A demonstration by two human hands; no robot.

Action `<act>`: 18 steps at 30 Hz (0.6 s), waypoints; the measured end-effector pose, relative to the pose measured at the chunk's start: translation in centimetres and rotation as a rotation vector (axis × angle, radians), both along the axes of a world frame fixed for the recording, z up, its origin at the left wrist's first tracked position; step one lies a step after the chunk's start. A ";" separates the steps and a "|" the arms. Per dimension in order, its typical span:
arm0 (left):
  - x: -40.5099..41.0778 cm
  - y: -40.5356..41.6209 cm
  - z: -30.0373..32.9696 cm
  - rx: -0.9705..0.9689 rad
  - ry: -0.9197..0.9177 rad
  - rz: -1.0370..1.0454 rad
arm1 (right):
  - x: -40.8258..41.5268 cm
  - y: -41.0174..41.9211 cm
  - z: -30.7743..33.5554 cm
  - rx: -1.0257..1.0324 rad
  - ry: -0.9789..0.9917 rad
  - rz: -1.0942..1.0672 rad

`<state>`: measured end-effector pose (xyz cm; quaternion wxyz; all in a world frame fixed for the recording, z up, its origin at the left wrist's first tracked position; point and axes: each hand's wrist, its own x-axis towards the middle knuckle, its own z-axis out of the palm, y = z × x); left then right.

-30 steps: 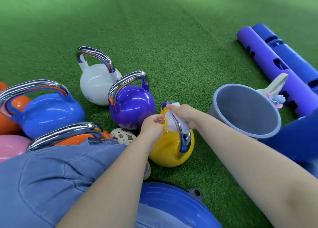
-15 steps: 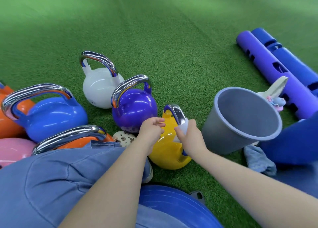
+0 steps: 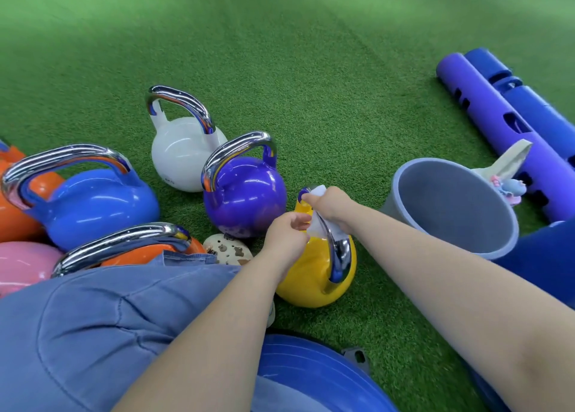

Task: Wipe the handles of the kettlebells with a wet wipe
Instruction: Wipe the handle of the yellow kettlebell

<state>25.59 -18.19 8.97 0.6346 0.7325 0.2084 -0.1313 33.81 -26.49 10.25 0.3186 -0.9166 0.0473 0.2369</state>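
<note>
— Nearest, on the turf: yellow kettlebell point(image 3: 311, 274), handle point(image 3: 337, 249) mid-wipe; right hand point(image 3: 334, 207) closed around wet wipe point(image 3: 317, 225), left hand point(image 3: 286, 234) pinching its edge.

— Farther out?

— Purple kettlebell point(image 3: 245, 200), blue kettlebell point(image 3: 93, 206), white kettlebell point(image 3: 180, 150): wiped or not, impossible to tell.

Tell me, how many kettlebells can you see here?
7, possibly more hidden: white farthest, purple centre, yellow under the hands, blue left, orange behind the knee, another orange and pink at the left edge.
</note>
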 end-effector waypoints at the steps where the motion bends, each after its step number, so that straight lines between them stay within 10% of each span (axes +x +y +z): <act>1: 0.0 -0.1 -0.1 0.018 -0.010 0.003 | 0.3 0.2 0.1 -0.015 0.013 0.012; 11: -0.7 -0.4 0.6 0.211 -0.081 0.027 | -4.3 -0.3 -1.2 -0.258 -0.372 0.044; 18: -1.8 -1.7 0.4 0.297 -0.019 -0.054 | -7.9 -3.6 -1.9 0.273 -0.187 -0.089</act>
